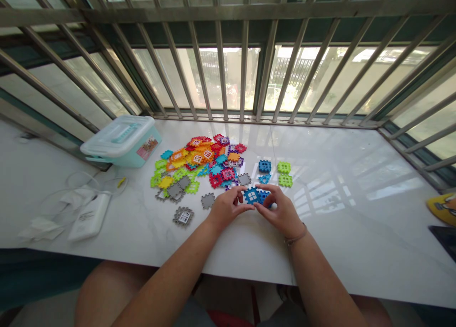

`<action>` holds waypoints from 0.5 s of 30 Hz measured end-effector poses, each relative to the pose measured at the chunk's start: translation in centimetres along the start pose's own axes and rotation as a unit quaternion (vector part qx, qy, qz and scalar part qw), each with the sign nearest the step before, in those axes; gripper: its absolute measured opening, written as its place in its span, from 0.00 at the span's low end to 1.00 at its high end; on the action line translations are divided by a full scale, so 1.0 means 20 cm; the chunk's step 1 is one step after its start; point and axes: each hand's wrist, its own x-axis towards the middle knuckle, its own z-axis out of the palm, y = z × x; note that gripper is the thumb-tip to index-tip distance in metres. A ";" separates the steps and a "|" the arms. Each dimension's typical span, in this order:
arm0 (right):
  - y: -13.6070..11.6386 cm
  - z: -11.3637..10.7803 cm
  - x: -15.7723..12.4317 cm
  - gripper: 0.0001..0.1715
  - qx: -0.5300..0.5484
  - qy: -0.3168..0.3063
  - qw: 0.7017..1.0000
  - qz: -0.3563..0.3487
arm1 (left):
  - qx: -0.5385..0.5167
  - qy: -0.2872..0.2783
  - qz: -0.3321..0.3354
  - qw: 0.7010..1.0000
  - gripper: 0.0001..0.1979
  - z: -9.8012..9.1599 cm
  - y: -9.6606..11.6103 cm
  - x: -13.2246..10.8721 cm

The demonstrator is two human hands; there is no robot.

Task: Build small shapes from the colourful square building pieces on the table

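Observation:
Blue interlocking plastic tiles [251,196], one with a window pattern, are held up between both hands just above the white tabletop. My left hand [230,206] pinches their left side between thumb and fingers. On the right, my right hand [280,208] grips the joined blue pieces, its fingers covering part of them. Beyond the hands lie a blue window tile [264,166] and a smaller blue piece [264,178], with two green tiles [284,173] beside them. Close to my left hand is a grey tile [208,201].
A heap of multicoloured tiles [199,158] spreads across the middle left. Behind it stands a lidded teal box [121,139]. A white power bank [90,216] with cables lies at the left. Metal window bars [244,70] edge the tabletop's far side. A yellow object [443,208] sits far right.

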 end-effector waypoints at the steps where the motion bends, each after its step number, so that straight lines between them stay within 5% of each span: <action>1: 0.00 0.00 0.00 0.31 0.003 0.004 1.000 0.002 | -0.004 -0.003 -0.002 1.000 0.35 0.00 0.00 0.00; 15: 0.00 0.01 0.00 0.30 0.068 0.057 0.996 0.017 | -0.020 -0.032 0.007 0.999 0.25 -0.04 0.08 0.00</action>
